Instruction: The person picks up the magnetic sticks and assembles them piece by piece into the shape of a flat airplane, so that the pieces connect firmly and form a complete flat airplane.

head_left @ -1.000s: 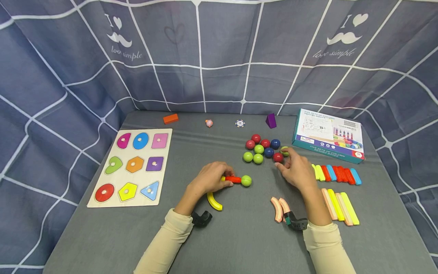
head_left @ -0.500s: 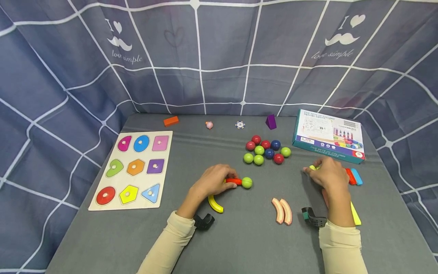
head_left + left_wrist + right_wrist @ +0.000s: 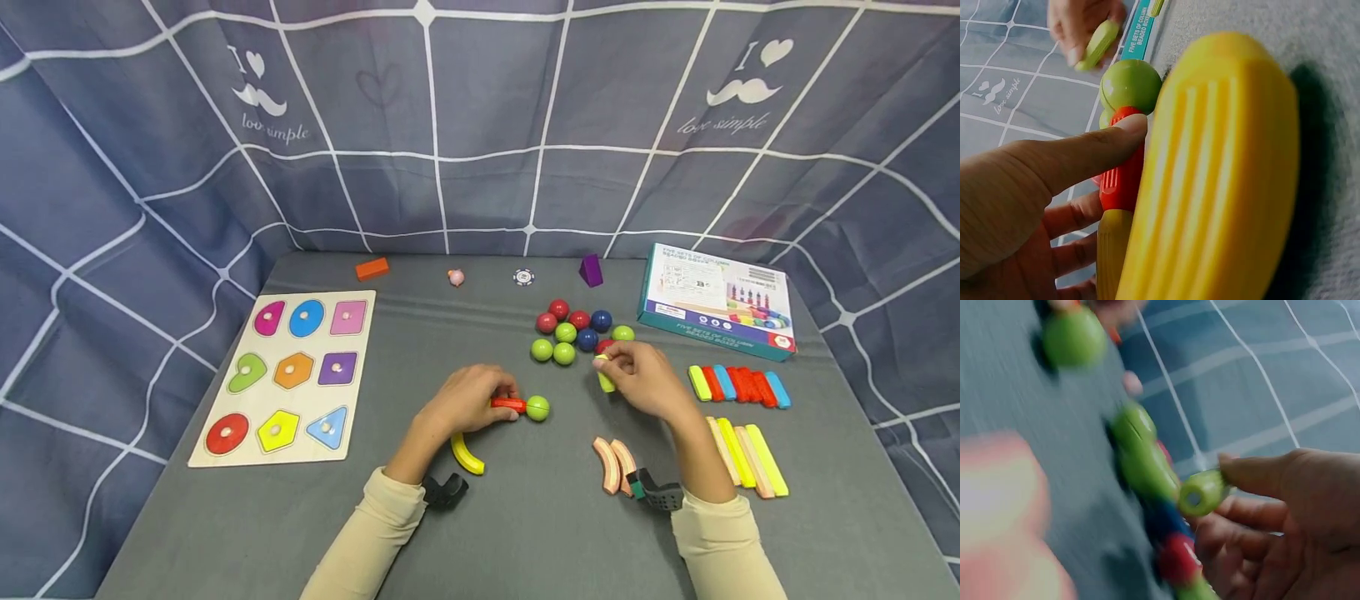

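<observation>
My left hand (image 3: pixel 468 398) holds a short red ribbed tube (image 3: pixel 507 404) whose end meets a green ball (image 3: pixel 537 407). In the left wrist view the thumb lies on the red tube, and a yellow ribbed tube (image 3: pixel 1113 256) continues in line behind it. A curved yellow piece (image 3: pixel 467 455) lies beside that hand. Between thumb and fingers, my right hand (image 3: pixel 647 379) pinches a short yellow-green tube (image 3: pixel 606 380), raised beside the loose balls. Its end hole shows in the right wrist view. Several red, blue and green balls (image 3: pixel 565 332) lie grouped behind it.
Short coloured tubes (image 3: pixel 738 386) and longer sticks (image 3: pixel 752 458) lie at right, below a box (image 3: pixel 716 296). Two curved pink pieces (image 3: pixel 613 465) lie in front. A shape puzzle board (image 3: pixel 281 454) is at left. Small items, including a purple wedge (image 3: pixel 591 270), line the back.
My right hand went from the balls to the row of short tubes, picked up a yellow-green one, and brought it back left. My left hand stays on the red tube.
</observation>
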Tool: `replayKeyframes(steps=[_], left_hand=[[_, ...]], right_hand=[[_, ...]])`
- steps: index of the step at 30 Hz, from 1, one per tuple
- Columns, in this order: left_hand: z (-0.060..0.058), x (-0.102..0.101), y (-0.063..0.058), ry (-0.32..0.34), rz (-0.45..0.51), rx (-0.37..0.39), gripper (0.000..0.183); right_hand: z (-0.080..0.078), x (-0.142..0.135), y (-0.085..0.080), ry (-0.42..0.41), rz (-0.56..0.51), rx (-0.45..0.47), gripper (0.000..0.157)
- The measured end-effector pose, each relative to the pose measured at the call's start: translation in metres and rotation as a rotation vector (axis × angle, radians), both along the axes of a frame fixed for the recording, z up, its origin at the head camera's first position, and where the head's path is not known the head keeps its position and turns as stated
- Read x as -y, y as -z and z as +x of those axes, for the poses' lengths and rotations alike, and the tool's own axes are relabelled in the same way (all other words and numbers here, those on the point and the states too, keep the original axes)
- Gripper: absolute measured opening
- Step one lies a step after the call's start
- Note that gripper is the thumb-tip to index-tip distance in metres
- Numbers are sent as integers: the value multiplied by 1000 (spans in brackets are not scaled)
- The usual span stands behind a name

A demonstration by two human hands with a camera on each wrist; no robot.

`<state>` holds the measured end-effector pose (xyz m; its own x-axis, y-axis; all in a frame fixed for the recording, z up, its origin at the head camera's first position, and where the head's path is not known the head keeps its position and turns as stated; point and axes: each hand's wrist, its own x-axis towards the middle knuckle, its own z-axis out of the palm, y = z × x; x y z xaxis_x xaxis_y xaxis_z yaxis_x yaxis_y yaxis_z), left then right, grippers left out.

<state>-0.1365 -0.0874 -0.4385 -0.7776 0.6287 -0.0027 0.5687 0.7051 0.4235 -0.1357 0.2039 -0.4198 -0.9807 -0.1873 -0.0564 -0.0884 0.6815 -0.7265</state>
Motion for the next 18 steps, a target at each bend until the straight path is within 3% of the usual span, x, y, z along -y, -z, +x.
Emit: replayKeyframes(steps=[6, 11, 18], left_hand=[[1, 1, 0, 8, 18, 21, 22], [-1, 1, 0, 8, 18, 35, 22], [0, -1, 0, 20, 13, 44, 21]], right_hand=[[-1, 51, 9, -69, -246, 20, 22], [-1, 72, 18, -97, -257, 9, 20], [0, 78, 27, -96, -233, 17, 21]])
